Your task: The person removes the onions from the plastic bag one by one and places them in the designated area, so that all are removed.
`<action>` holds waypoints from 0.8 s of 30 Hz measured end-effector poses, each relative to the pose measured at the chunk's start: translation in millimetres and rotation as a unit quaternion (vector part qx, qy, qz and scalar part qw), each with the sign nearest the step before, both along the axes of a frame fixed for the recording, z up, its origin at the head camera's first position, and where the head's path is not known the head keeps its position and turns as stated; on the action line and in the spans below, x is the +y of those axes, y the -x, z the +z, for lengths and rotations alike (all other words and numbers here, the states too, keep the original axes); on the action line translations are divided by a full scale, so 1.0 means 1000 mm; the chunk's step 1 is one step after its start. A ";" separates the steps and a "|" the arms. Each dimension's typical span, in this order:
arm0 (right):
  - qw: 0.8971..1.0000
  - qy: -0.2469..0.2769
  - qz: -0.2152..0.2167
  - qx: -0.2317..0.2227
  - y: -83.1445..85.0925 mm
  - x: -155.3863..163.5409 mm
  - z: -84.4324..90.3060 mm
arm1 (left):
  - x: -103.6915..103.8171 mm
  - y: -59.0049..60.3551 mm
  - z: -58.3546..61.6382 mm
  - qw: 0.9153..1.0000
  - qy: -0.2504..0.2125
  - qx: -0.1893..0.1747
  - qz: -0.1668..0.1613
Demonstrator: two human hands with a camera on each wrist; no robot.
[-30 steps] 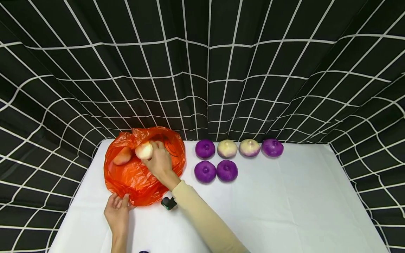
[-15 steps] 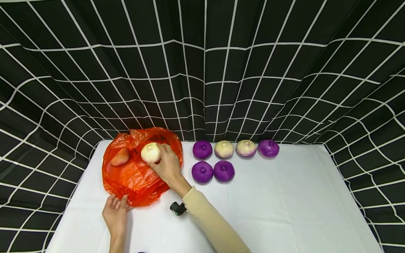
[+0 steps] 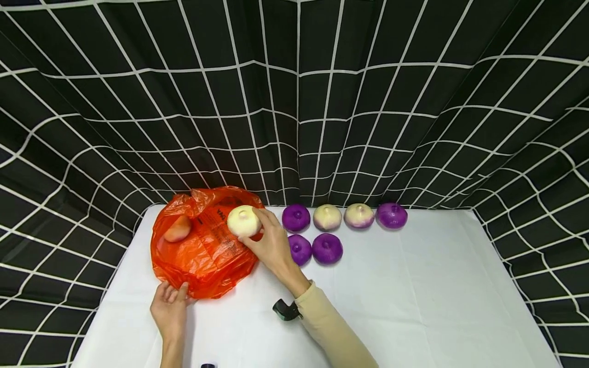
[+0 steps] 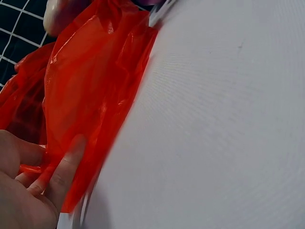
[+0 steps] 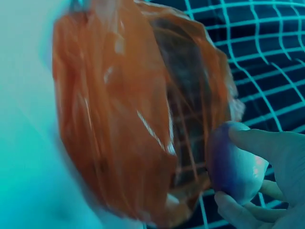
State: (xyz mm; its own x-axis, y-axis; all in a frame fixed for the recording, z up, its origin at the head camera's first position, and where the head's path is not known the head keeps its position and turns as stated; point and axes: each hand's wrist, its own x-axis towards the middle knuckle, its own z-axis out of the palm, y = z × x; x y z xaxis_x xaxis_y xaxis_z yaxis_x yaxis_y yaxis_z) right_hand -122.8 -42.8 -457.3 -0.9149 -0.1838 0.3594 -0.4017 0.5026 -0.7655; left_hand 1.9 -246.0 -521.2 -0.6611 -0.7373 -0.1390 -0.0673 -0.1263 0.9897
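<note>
Six turnips point(image 3: 327, 217) sit right of centre; right hand point(image 3: 271, 245) grip pinches pale turnip point(image 3: 244, 221) above orange bag point(image 3: 202, 245), left hand point(image 3: 169, 309) grip pinches bag's lower edge.

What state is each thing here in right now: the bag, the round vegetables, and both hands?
Orange bag: crumpled, lying on the table, one pale piece inside.
Pale turnip: lifted, held above the bag's edge.
Right hand: gripping the pale turnip.
Left hand: pinching the bag's near edge.
Six turnips: resting in two rows on the white table.
</note>
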 end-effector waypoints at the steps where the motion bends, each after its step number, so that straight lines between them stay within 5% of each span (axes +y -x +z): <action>1: 1.000 0.007 -0.003 0.002 0.000 0.005 0.000 | 0.000 0.000 0.000 1.000 -0.002 -0.002 0.000; 24: 0.997 0.061 -0.036 -0.008 -0.040 0.110 -0.012 | 0.001 -0.002 -0.001 1.000 0.001 -0.015 0.004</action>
